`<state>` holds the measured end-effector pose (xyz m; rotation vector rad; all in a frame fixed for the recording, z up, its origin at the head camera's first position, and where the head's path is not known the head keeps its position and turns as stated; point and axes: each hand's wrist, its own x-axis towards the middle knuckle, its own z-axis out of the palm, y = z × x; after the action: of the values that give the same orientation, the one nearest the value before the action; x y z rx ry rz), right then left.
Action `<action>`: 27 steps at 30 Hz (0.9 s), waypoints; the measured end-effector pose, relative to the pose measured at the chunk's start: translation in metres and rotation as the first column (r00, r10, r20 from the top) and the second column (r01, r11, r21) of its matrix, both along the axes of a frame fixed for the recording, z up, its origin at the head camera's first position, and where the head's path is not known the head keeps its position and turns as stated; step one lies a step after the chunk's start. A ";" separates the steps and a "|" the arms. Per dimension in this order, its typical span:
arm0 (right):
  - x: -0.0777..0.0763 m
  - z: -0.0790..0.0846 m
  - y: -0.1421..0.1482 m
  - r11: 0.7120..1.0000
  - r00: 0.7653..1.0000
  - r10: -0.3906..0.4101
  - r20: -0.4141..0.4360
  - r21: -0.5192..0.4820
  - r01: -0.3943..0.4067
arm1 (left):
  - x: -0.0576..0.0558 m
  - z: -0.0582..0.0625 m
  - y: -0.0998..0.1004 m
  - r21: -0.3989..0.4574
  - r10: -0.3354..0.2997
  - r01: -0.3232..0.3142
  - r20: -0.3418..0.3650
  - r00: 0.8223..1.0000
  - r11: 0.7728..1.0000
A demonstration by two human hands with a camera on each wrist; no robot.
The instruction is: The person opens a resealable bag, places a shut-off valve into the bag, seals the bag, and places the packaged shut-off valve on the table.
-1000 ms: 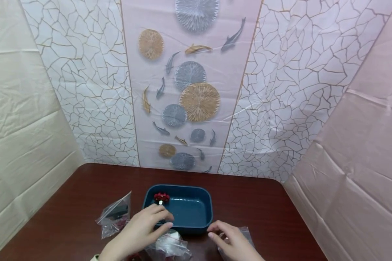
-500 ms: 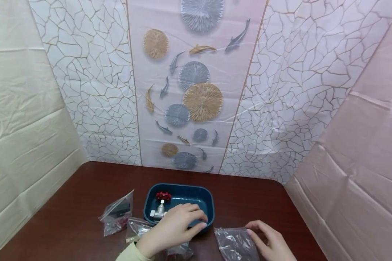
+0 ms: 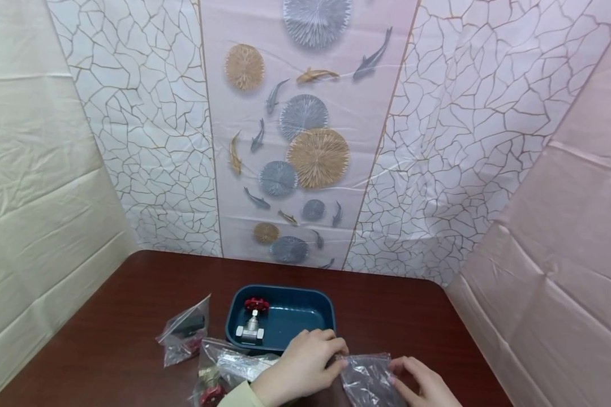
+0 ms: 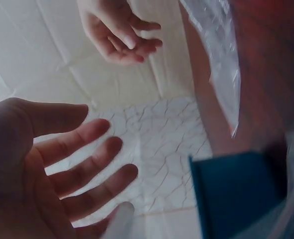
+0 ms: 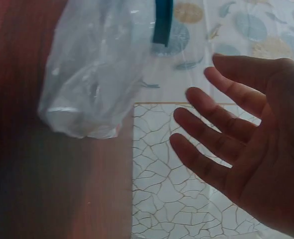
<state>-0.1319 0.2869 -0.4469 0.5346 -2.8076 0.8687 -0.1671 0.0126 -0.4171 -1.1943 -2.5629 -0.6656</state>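
Note:
A clear zip bag (image 3: 369, 381) lies flat on the table between my two hands. My left hand (image 3: 308, 362) is at the bag's left edge, with its fingertips by the top left corner. On the other side, my right hand (image 3: 420, 381) has its fingertips close to the top right corner. In the wrist views, both hands have relaxed, spread fingers and grip nothing. Behind them stands a dark blue tray (image 3: 305, 290). A metal valve (image 3: 251, 329) with a red handwheel rests in the tray's left side.
Left of the tray lies a zip bag (image 3: 185, 333) holding a black piece and something red. Nearer, partly behind my left forearm, is another clear bag (image 3: 234, 364) with a brass-coloured, red-wheeled part. Curtain walls enclose the dark red table (image 3: 387, 302).
My left hand has moved right, from over the tray and valve to the bag's left side. My right hand has shifted right, to the bag's right edge, uncovering the bag.

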 end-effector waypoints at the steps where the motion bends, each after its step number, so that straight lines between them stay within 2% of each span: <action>1: 0.000 -0.003 0.002 1.000 1.000 0.012 0.020 0.017 -0.012 | 0.000 -0.003 0.004 -0.026 -0.003 0.003 0.007 1.000 1.000; 3: 0.002 -0.009 0.005 0.998 0.999 0.033 0.033 0.047 -0.034 | 0.002 -0.009 0.012 -0.075 -0.018 0.022 0.052 0.998 0.997; 6: 0.004 -0.017 0.009 0.998 0.995 0.030 0.099 0.049 -0.035 | 0.002 -0.020 0.022 -0.123 -0.056 0.075 0.152 0.987 0.990; 10: 0.004 -0.022 0.011 0.998 0.976 0.064 0.208 -0.010 -0.063 | 0.001 -0.032 0.032 -0.170 -0.078 0.115 0.211 0.974 0.979; 14: 0.001 -0.027 0.016 0.989 0.968 0.147 0.203 -0.028 -0.145 | 0.000 -0.042 0.037 -0.226 -0.101 0.147 0.200 0.974 0.963; 17: -0.002 -0.034 0.021 0.968 0.965 0.249 0.078 0.004 -0.250 | 0.001 -0.050 0.040 -0.250 -0.107 0.144 0.158 0.982 0.957; 20: -0.005 -0.039 0.025 0.950 0.949 0.310 0.055 0.011 -0.311 | 0.002 -0.058 0.042 -0.266 -0.100 0.122 0.096 0.990 0.956; 21: -0.006 -0.040 0.025 0.947 0.945 0.320 0.060 0.012 -0.321 | 0.003 -0.061 0.043 -0.270 -0.098 0.113 0.067 0.993 0.956; 24: -0.005 -0.040 0.025 0.952 0.931 0.307 0.199 -0.041 -0.305 | 0.005 -0.068 0.045 -0.263 -0.114 0.123 0.050 0.992 0.957; 27: -0.003 -0.042 0.023 0.951 0.929 0.307 0.209 -0.023 -0.309 | 0.006 -0.072 0.046 -0.260 -0.138 0.151 0.065 0.988 0.954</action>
<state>-0.1349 0.3102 -0.4885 0.9602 -2.9656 1.0225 -0.1610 0.0582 -0.4889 -1.4777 -2.6860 -0.3892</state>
